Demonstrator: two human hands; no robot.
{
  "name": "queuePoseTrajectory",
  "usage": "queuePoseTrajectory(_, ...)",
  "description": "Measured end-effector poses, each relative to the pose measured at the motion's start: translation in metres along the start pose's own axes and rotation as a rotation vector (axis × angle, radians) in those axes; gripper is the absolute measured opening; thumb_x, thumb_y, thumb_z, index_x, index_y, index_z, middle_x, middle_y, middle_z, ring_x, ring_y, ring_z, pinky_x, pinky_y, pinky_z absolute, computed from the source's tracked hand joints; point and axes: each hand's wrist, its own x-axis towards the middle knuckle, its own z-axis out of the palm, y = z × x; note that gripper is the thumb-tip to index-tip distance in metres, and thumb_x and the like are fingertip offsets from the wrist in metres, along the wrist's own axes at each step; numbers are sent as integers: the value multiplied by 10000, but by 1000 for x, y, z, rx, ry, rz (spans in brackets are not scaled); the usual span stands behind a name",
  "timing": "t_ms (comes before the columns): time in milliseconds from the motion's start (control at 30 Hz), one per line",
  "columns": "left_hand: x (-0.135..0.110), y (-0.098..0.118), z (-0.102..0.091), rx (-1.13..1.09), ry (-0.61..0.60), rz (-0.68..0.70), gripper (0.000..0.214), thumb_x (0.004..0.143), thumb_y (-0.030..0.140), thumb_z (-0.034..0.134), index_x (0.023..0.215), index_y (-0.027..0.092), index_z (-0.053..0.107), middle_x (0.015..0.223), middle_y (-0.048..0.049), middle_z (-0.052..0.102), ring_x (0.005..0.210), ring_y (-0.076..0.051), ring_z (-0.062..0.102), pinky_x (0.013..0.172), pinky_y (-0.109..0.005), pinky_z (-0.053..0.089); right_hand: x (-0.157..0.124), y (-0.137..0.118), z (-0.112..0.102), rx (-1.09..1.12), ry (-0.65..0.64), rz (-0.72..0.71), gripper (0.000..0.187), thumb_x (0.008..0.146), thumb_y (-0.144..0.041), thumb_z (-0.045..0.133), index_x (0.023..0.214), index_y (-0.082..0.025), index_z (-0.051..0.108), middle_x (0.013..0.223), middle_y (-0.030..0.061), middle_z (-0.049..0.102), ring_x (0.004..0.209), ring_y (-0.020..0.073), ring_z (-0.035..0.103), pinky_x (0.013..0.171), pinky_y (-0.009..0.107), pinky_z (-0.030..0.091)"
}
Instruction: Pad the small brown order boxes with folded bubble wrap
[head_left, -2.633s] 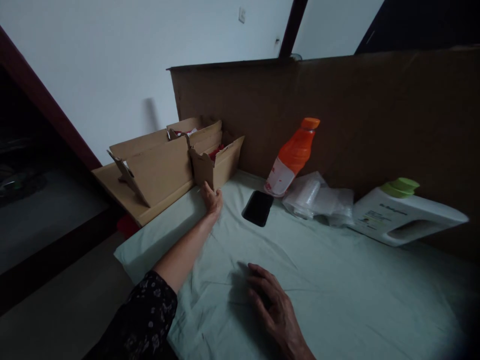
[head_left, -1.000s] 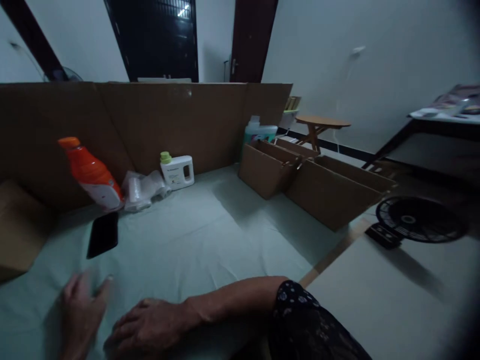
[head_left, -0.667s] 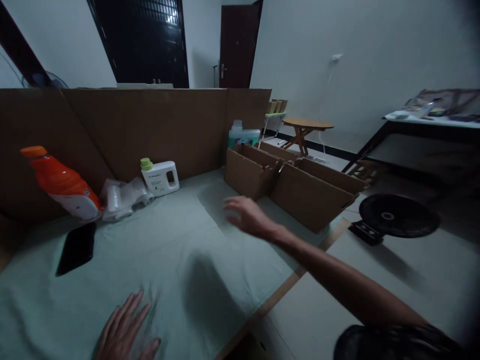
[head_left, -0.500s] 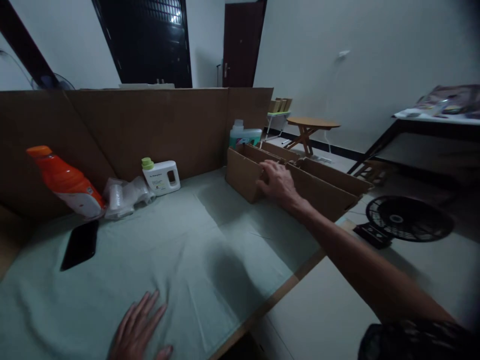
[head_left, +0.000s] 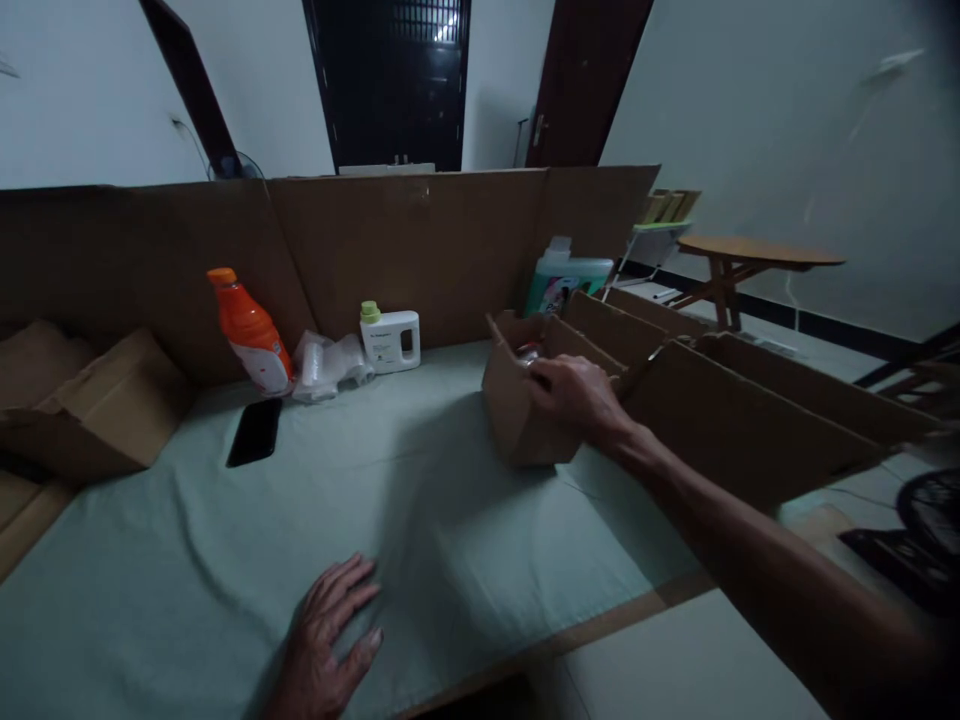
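Observation:
My right hand (head_left: 574,395) grips the upper edge of a small open cardboard box (head_left: 517,420), its fingers closed over the side wall. Something shiny shows inside that box, too small to name. My left hand (head_left: 326,635) lies on the pale green cloth (head_left: 420,520) with fingers stretched out, holding nothing. Right of the gripped box stand other long open cardboard boxes (head_left: 750,420). Behind it is a bottle of teal liquid (head_left: 566,280), partly hidden.
An orange bottle (head_left: 251,335), a clear plastic-wrapped bundle (head_left: 330,365), and a white jug (head_left: 391,340) line the cardboard wall (head_left: 405,240). A black phone (head_left: 255,432) lies before them. Another cardboard box (head_left: 97,400) stands left. A fan (head_left: 922,530) sits beyond the right table edge.
My right hand has drawn the small box toward me, away from the other boxes, and it is turned. The view has swung left, bringing the left-hand box into sight. My left hand stays on the cloth.

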Motion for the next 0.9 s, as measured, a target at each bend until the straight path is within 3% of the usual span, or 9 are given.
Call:
queuePoseTrajectory(133, -2, 0, -4, -205, -60, -321, 352, 904, 416, 599, 1215, 269, 675, 1314, -98, 678, 1199, -265, 654, 983, -407, 563, -55, -62, -20, 263, 93, -426, 144, 892, -178, 573, 806, -183, 688, 786, 50, 722, 752, 174, 650, 782, 322, 444)
queuePoseTrajectory(233, 6, -1, -18, -356, -10, -596, 524, 885, 466, 616, 1353, 233, 573, 1404, -134, 608, 1268, -304, 601, 1051, -470, 508, -99, -65, -39, 456, 104, -617, 118, 870, -168, 648, 963, -226, 691, 898, 34, 747, 919, 201, 683, 958, 393, 458)
queuePoseTrajectory(300, 18, -3, -30, -442, 54, -696, 640, 861, 476, 648, 1422, 213, 488, 1446, -151, 563, 1293, -322, 572, 1075, -496, 476, -122, -46, -45, 524, 138, -531, 212, 863, -208, 666, 1066, -264, 682, 996, 42, 746, 1046, 242, 669, 1021, 436, 451)
queuePoseTrajectory(367, 33, -5, -40, -514, 118, -709, 704, 831, 475, 683, 1436, 200, 453, 1449, -154, 551, 1302, -332, 554, 1082, -497, 460, -140, -23, -42, 573, 172, -316, 237, 893, -249, 624, 1122, -292, 674, 1075, 57, 730, 1094, 262, 655, 989, 428, 489)
queuePoseTrajectory(467, 58, -11, -47, -588, 194, -664, 691, 791, 457, 720, 1384, 189, 488, 1407, -145, 575, 1318, -337, 527, 1088, -476, 450, -160, -6, -18, 573, 87, -121, 289, 924, -322, 602, 1210, -301, 642, 1135, 67, 719, 1067, 257, 679, 866, 370, 565)
queuePoseTrajectory(567, 83, -20, -43, -683, 195, -596, 748, 774, 367, 727, 1441, 223, 420, 1480, -125, 503, 1393, -321, 448, 1124, -466, 403, -177, -19, 21, 543, -7, -159, 451, 922, -390, 616, 1354, -280, 544, 1234, 94, 687, 1067, 261, 696, 852, 358, 596)
queuePoseTrajectory(700, 109, -33, -29, -836, 79, -507, 794, 750, 223, 678, 1480, 235, 367, 1513, -116, 469, 1412, -293, 424, 1150, -464, 358, -195, -46, 67, 472, 54, -140, 551, 933, -392, 593, 1442, -249, 439, 1393, 156, 571, 1147, 289, 668, 828, 360, 614)
queuePoseTrajectory(800, 113, -30, -23, -826, 73, -479, 652, 782, 242, 670, 1399, 211, 462, 1439, -126, 527, 1330, -289, 505, 1082, -442, 430, -197, -48, 83, 471, 61, -92, 584, 946, -381, 555, 1481, -228, 374, 1453, 177, 513, 1265, 324, 592, 904, 407, 594)
queuePoseTrajectory(900, 96, -13, -22, -726, 135, -539, 517, 838, 299, 665, 1326, 216, 515, 1345, -112, 578, 1201, -257, 594, 1003, -405, 491, -188, -44, 88, 485, 6, -97, 641, 927, -410, 568, 1499, -221, 350, 1442, 171, 533, 1334, 350, 527, 962, 447, 566)
